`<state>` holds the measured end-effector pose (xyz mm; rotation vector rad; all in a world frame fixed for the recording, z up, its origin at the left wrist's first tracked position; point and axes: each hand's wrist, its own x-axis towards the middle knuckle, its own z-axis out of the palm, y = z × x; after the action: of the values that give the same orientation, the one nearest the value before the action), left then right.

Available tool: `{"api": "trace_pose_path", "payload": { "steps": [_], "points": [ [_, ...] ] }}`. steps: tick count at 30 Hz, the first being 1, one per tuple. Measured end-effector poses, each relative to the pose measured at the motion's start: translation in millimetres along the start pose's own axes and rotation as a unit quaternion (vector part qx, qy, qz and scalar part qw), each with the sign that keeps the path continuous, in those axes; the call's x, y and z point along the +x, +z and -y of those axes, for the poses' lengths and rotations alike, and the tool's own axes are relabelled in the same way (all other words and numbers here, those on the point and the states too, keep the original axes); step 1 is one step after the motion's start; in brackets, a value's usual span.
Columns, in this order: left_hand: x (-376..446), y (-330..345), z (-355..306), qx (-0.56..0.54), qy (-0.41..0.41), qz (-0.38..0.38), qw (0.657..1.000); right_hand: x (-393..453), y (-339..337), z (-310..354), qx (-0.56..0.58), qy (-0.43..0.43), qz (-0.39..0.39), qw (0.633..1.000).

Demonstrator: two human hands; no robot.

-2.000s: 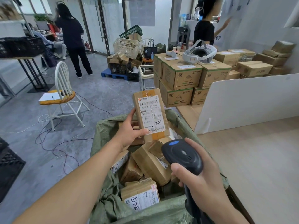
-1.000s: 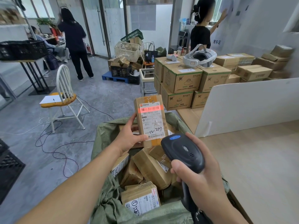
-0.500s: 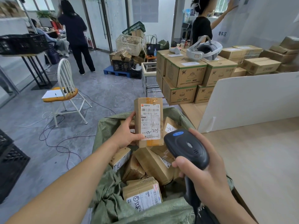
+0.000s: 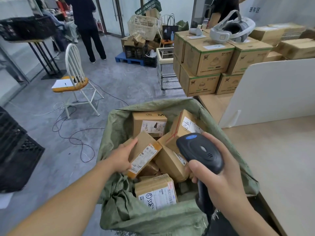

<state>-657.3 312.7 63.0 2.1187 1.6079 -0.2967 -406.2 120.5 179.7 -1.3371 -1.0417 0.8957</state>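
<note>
My left hand [image 4: 121, 158] holds a small brown parcel [image 4: 144, 153] with a white shipping label, lying tilted low inside the green woven sack [image 4: 153, 217], on top of several other cardboard parcels. A black handheld barcode scanner [image 4: 200, 152] is gripped by its handle in my right hand [image 4: 219, 179], its head over the right side of the sack. A labelled parcel [image 4: 156, 191] lies at the near side of the sack, and two more [image 4: 150, 124] sit at the far side.
A wooden table [image 4: 281, 167] with a white board [image 4: 272, 89] is on the right. Stacked cartons [image 4: 208, 57] with a white headset [image 4: 231, 29] stand behind. A white chair [image 4: 75, 79], floor cables, black crates [image 4: 15, 150] and two standing people are on the left and beyond.
My left hand has lowered the parcel from upright in front of the scanner down into the sack, now tilted on the pile. The scanner stays in my right hand.
</note>
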Motion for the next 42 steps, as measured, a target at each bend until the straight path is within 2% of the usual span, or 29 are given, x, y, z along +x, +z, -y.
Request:
{"api": "trace_pose_path", "payload": {
  "steps": [5,10,16,21,29,36,42],
  "points": [
    [-3,10,20,0.163,-0.050,0.087,0.982,1,0,-4,0.006,0.016,0.003,1.000],
    [-1,19,23,0.178,-0.097,0.104,0.974,1,-1,-7,0.008,0.017,0.006,1.000],
    [0,34,30,0.267,-0.116,0.110,0.950,-1,-12,-11,0.005,0.019,-0.014,1.000],
    [4,39,20,0.259,-0.085,0.074,0.959,-5,-19,-9,0.001,0.018,-0.020,1.000],
    [4,12,-25,0.222,-0.055,0.021,0.973,-20,-31,1,0.011,0.014,-0.043,0.999],
    [-7,-13,-121,0.141,0.016,-0.084,0.986,-57,-73,22,0.019,-0.011,-0.126,0.992],
    [-53,-22,-216,0.129,0.122,-0.149,0.973,-124,-121,45,-0.016,-0.047,-0.187,0.981]
  ]
}}
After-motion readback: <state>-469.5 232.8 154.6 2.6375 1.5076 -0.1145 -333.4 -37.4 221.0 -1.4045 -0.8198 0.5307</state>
